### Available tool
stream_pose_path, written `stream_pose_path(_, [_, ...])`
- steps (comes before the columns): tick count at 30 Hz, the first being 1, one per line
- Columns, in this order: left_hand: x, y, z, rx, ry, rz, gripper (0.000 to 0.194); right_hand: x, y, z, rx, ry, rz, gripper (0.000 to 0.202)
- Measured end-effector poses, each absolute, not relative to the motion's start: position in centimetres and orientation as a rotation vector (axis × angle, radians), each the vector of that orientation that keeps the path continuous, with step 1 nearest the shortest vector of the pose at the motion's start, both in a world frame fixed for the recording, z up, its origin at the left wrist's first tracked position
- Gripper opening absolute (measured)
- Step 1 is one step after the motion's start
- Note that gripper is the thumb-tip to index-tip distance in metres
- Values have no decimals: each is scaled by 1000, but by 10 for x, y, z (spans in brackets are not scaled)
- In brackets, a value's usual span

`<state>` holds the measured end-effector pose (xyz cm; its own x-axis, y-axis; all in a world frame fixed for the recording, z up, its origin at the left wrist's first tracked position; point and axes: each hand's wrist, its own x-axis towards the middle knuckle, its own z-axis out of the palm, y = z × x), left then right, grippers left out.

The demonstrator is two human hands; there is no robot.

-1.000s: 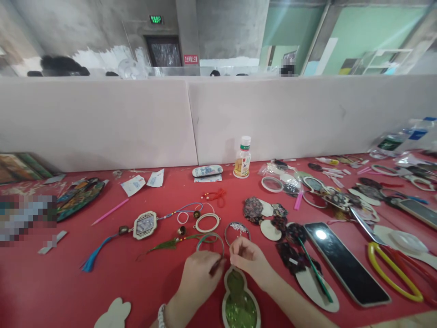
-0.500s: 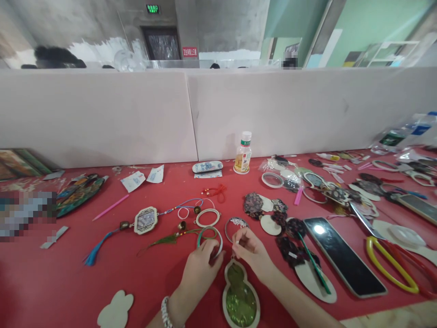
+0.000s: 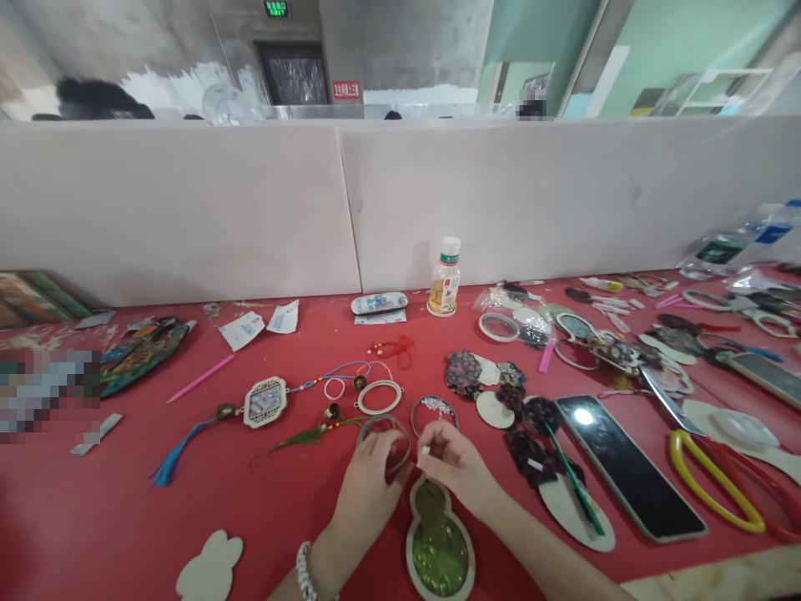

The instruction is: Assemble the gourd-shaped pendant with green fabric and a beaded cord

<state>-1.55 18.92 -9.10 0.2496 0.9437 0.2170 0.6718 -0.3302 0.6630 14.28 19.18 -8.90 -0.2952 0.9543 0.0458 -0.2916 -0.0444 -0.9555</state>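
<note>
In the head view, pinching a white piece (image 3: 426,451) in the right hand (image 3: 455,469) near the green gourd pendant (image 3: 439,555), lying flat on the tabletop (image 3: 300,509) likely for steadiness, and holding the left hand (image 3: 370,477) half-curled by a ring (image 3: 409,441), grip unclear.

From the wearer's own head, the single head view is facing forward and dipping down over the red table (image 3: 113,517). The left hand (image 3: 372,467) and right hand (image 3: 454,467) are appearing close to the lens, toward six o'clock. The pale partition (image 3: 188,209) is standing farther off, spanning from nine to three o'clock; beyond it, the lit exit sign (image 3: 276,9) is showing much farther away at eleven o'clock.
</note>
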Motion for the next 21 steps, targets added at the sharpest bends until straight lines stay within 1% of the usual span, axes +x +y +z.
stream_pose_path(4, [-15,189,-80,2172,1384,919,22,144,191,-89,-871,-1212,1535,29])
stream_pose_path(8, [-14,186,-71,2137,1234,961,8,144,191,-87,-893,-1208,1564,31])
stream_pose_path(17, [-10,185,-72,1798,1166,1063,24,145,189,-86,-894,-1205,1682,32])
stream_pose_path(21, [-15,187,-71,1749,1168,1062,24,149,189,-86,-865,-1199,1644,29])
